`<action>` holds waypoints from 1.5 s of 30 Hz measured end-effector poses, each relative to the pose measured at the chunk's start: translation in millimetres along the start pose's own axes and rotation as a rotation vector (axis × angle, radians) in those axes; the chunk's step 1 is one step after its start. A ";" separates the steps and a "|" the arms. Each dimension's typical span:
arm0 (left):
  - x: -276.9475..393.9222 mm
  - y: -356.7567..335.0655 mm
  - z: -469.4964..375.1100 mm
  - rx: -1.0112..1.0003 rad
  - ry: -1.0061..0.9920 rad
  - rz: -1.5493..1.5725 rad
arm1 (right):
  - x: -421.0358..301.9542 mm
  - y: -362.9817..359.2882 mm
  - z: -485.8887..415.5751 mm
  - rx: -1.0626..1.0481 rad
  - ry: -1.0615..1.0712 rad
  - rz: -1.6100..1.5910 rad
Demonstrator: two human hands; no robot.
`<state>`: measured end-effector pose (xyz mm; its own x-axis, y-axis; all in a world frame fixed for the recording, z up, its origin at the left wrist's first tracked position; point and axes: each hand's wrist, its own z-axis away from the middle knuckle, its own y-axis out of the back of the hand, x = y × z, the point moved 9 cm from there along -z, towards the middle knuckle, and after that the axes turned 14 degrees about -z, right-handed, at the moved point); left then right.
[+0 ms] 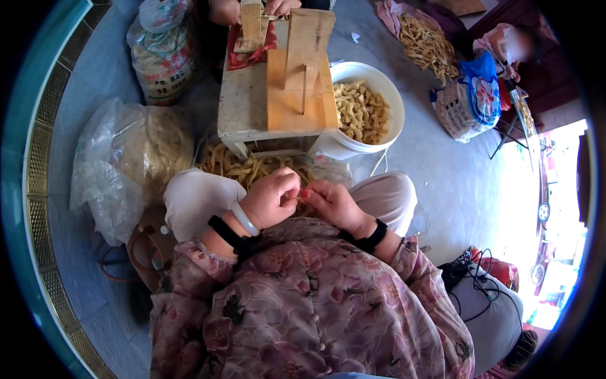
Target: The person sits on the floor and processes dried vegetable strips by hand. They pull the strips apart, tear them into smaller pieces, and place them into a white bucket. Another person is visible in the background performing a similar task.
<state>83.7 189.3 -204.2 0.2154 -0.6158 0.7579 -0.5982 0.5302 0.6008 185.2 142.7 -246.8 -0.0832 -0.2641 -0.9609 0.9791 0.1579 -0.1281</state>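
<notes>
My left hand [272, 196], with a pale bangle [245, 219] and a black strap at its wrist, is raised over my lap with the fingers curled. Its fingertips meet those of my right hand [337, 204], which shows a red thumbnail. Both pinch a small yellowish strip [301, 202], mostly hidden by the fingers. Just beyond them, a heap of long tan strips [236, 163] lies between my knees and the low table [240, 106]. On that table a wooden upright [308, 40] rises from an orange-brown board [278, 106].
A white bucket [400, 118] of short knotted pieces [360, 111] stands right of the table. Another person's hands [225, 12] work at a second wooden block [251, 21]. Stuffed bags [161, 68] and a clear plastic bag [109, 161] line the left. Black cables [487, 289] lie at right.
</notes>
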 end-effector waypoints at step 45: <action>-6.8 42.2 -11.3 0.251 0.206 -0.029 | -83.7 -29.1 -7.6 -0.134 0.505 0.436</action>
<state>65.7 222.5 -181.2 0.3714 -0.4842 0.7923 -0.7558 0.3379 0.5608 162.2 167.4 -164.5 0.2053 0.3215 -0.9244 0.9142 0.2743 0.2985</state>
